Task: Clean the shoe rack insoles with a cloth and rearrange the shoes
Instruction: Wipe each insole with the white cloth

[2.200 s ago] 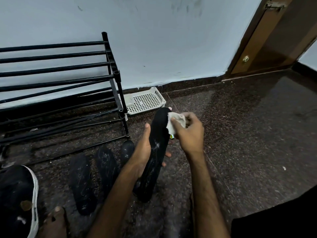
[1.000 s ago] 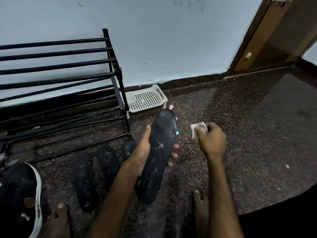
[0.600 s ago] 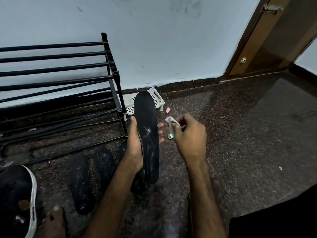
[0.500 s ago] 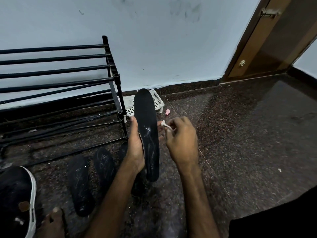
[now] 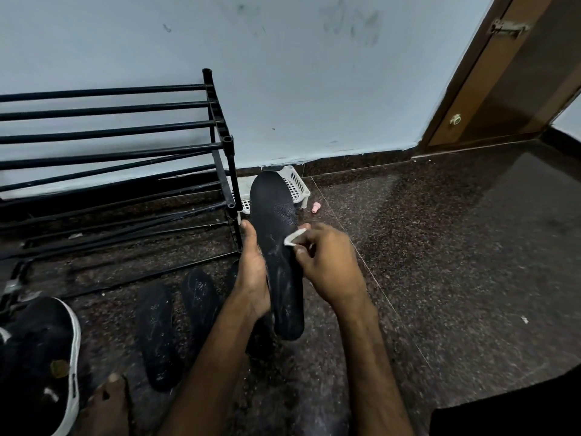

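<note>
Granite floor (image 5: 456, 247) wide rightward, left hand (image 5: 253, 275) gripping insole (image 5: 276, 234), right hand (image 5: 330, 265) pinching cloth (image 5: 292, 239) against it, shoe rack (image 5: 217, 121) close left.

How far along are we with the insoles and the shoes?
Nothing looks finished. In hand: the left hand holds one insole while the right hand pinches the cloth against its middle; white marks show below it. Left: two marked insoles on the floor, then the black shoe onto the shoe rack.

Shoe (image 5: 34, 357) half beyond left edge
</note>
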### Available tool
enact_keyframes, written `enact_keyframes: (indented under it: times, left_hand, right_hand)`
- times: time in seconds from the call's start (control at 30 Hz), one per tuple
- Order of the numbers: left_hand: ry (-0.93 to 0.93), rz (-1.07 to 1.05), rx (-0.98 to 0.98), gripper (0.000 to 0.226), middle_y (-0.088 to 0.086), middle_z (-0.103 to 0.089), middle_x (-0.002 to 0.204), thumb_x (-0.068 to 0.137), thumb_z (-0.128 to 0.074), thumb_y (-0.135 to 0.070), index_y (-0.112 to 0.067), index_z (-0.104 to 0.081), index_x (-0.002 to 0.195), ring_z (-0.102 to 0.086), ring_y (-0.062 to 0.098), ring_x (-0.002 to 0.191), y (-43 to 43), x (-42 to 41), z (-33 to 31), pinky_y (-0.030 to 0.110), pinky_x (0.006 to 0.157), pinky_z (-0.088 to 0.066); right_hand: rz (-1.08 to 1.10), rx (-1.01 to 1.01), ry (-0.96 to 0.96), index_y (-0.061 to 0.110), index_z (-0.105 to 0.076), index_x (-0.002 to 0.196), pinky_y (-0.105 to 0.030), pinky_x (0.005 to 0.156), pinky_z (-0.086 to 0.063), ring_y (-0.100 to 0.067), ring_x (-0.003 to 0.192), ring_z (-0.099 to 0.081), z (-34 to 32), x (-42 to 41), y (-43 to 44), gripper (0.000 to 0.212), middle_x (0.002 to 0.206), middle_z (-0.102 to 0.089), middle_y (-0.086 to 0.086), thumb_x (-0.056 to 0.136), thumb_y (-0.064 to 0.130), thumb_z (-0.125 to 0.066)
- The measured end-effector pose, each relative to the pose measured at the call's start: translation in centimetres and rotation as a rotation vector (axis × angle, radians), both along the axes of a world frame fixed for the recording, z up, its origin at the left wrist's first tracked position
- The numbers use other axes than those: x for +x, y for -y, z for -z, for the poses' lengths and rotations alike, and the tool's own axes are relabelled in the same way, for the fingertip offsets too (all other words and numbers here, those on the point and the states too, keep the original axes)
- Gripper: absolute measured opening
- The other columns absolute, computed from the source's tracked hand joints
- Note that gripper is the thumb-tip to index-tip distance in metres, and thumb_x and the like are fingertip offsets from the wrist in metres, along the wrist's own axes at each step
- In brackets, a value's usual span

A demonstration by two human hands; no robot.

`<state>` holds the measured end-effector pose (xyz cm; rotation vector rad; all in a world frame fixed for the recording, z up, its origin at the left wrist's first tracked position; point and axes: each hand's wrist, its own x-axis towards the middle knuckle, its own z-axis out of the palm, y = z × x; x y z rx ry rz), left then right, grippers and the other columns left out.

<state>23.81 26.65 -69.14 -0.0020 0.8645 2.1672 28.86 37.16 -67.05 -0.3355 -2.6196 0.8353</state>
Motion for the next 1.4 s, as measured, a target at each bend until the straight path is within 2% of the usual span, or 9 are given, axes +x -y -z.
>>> enact_keyframes:
  times: [0.1, 0.27, 0.43, 0.6, 0.73, 0.93, 1.13, 1.27, 1.4]
  left_hand:
    - [-0.008, -0.025, -0.032, 0.084, 0.014, -0.072, 0.11, 0.092, -0.021, -0.073, -0.007, -0.067, 0.118, -0.07, 0.023, 0.099, -0.4, 0.2, 0.0, 0.033, 0.083, -0.059]
    - [0.028, -0.003, -0.009, 0.089, 0.013, -0.075, 0.093, 0.093, -0.018, -0.073, -0.01, -0.081, 0.084, -0.074, 0.021, 0.084, -0.1, -0.1, 0.1, 0.035, 0.076, -0.057]
    - [0.051, 0.001, -0.036, 0.081, 0.014, -0.072, 0.108, 0.094, -0.023, -0.07, -0.01, -0.075, 0.106, -0.071, 0.023, 0.098, -0.9, 0.4, 0.5, 0.033, 0.077, -0.06]
    - [0.047, 0.002, -0.029, 0.087, 0.011, -0.075, 0.086, 0.096, -0.018, -0.068, -0.012, -0.081, 0.076, -0.074, 0.019, 0.074, -0.4, -0.2, 0.8, 0.03, 0.068, -0.058]
    - [-0.008, 0.015, -0.074, 0.084, 0.008, -0.075, 0.098, 0.096, -0.015, -0.069, -0.016, -0.08, 0.095, -0.072, 0.02, 0.085, -0.4, -0.4, 1.2, 0.034, 0.072, -0.059]
    - [0.052, -0.035, 0.007, 0.084, 0.011, -0.075, 0.081, 0.097, -0.021, -0.065, -0.011, -0.081, 0.074, -0.073, 0.019, 0.072, -0.4, -0.3, 1.0, 0.027, 0.059, -0.059]
    - [0.044, -0.039, -0.035, 0.076, 0.011, -0.074, 0.099, 0.098, -0.024, -0.065, -0.011, -0.078, 0.099, -0.073, 0.02, 0.088, -1.1, 0.1, 1.4, 0.03, 0.073, -0.06]
    - [0.053, -0.026, -0.024, 0.082, 0.01, -0.076, 0.09, 0.097, -0.02, -0.065, -0.012, -0.081, 0.081, -0.074, 0.019, 0.078, -0.5, -0.3, 1.4, 0.031, 0.071, -0.056]
    - [-0.001, 0.003, -0.067, 0.085, 0.006, -0.076, 0.098, 0.095, -0.014, -0.071, -0.018, -0.081, 0.091, -0.072, 0.018, 0.085, -0.4, -0.7, 1.5, 0.033, 0.07, -0.059]
  right_hand:
    - [0.134, 0.058, -0.05, 0.015, -0.074, 0.094, -0.031, 0.079, -0.051, -0.018, 0.083, -0.062, -0.1, -0.1, 0.3, 0.011, 0.096, -0.064, 0.001, 0.085, 0.016, -0.067]
    - [-0.137, -0.081, -0.009, 0.014, -0.077, 0.09, -0.018, 0.078, -0.045, -0.009, 0.081, -0.061, -1.0, -0.4, 1.1, 0.011, 0.088, -0.067, 0.006, 0.081, 0.01, -0.072]
    - [0.164, 0.063, -0.068, 0.011, -0.073, 0.093, -0.032, 0.08, -0.049, -0.02, 0.083, -0.062, -1.0, -0.1, 0.6, 0.01, 0.096, -0.065, -0.003, 0.085, 0.013, -0.067]
    - [-0.18, -0.148, 0.042, 0.012, -0.078, 0.09, -0.019, 0.074, -0.049, -0.009, 0.077, -0.063, -1.7, -0.3, 1.1, 0.012, 0.089, -0.07, 0.003, 0.081, 0.007, -0.074]
    - [0.05, 0.029, 0.015, 0.014, -0.076, 0.091, -0.035, 0.081, -0.053, -0.018, 0.082, -0.064, -0.9, -0.1, -0.3, 0.01, 0.093, -0.068, 0.0, 0.084, 0.012, -0.069]
    - [-0.188, -0.074, 0.022, 0.014, -0.078, 0.091, -0.014, 0.076, -0.044, -0.008, 0.08, -0.062, -1.4, -0.5, 1.2, 0.012, 0.089, -0.07, 0.002, 0.08, 0.008, -0.074]
    - [0.013, 0.041, -0.095, 0.012, -0.076, 0.09, -0.039, 0.085, -0.051, -0.024, 0.082, -0.064, -0.8, -0.8, 1.2, 0.01, 0.09, -0.068, -0.003, 0.083, 0.011, -0.07]
    - [-0.181, -0.031, 0.015, 0.02, -0.077, 0.089, -0.056, 0.11, -0.03, -0.012, 0.085, -0.062, -1.0, -0.8, 1.3, 0.012, 0.088, -0.068, 0.009, 0.081, 0.014, -0.073]
    - [0.049, 0.106, 0.0, 0.022, -0.076, 0.092, -0.05, 0.119, -0.019, -0.013, 0.086, -0.06, -0.4, 0.0, -0.5, 0.01, 0.092, -0.067, 0.007, 0.085, 0.017, -0.071]
